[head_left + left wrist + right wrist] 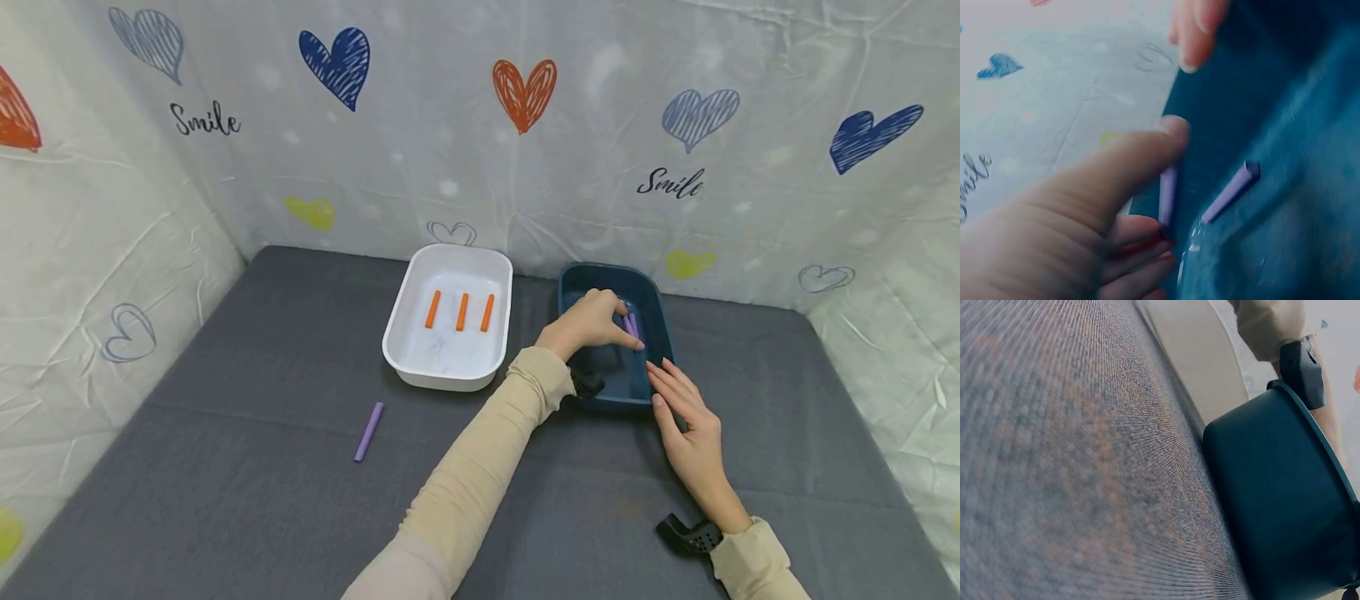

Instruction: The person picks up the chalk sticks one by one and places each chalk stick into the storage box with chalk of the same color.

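Observation:
My left hand (588, 323) reaches into the dark teal tray (658, 321), on the right side of the table. Its thumb and fingers hold a purple stick (1168, 199) by its two ends. A second purple stick (1232, 192) lies inside the tray beside it. My right hand (692, 429) rests against the tray's right front side, fingers fairly straight, fingertips at the rim. In the left wrist view, fingertips (1197, 37) of the right hand show over the tray's edge. The right wrist view shows the tray's outer wall (1279, 494); the right hand is almost wholly out of that view.
Left of the teal tray stands a white tray (442, 362) with three orange sticks (462, 312) in a row. Another purple stick (368, 432) lies on the grey tablecloth (247, 467) in front of it. A printed curtain (435, 108) hangs behind the table.

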A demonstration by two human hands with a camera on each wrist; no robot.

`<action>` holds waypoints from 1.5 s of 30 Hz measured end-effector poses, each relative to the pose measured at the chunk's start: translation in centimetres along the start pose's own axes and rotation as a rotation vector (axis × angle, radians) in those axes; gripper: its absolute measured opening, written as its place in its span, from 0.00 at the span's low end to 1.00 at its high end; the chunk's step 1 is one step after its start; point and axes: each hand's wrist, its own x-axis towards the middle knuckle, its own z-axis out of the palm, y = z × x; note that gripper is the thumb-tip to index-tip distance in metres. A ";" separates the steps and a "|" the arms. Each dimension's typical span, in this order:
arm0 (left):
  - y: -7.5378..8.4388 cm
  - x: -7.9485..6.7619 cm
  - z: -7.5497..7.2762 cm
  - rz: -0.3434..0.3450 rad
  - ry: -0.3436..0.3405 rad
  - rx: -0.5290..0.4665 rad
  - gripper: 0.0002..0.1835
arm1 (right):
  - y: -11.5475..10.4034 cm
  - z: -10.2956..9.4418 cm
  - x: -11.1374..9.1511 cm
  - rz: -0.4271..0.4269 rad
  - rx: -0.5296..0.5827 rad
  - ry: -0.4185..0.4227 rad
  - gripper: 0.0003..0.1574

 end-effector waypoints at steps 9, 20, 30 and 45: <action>-0.4 0.5 1.2 0.047 0.020 0.098 0.27 | -1.8 0.0 0.7 -0.014 -0.009 0.007 0.26; -0.5 0.8 2.4 0.001 0.016 0.183 0.15 | -1.8 0.1 0.5 -0.006 -0.008 0.007 0.24; -0.5 0.6 2.3 -0.050 0.030 0.177 0.07 | -1.6 0.1 0.5 -0.005 -0.017 0.006 0.25; -0.4 0.7 2.2 -0.068 0.031 0.152 0.07 | -1.5 0.0 0.6 -0.013 -0.008 0.000 0.25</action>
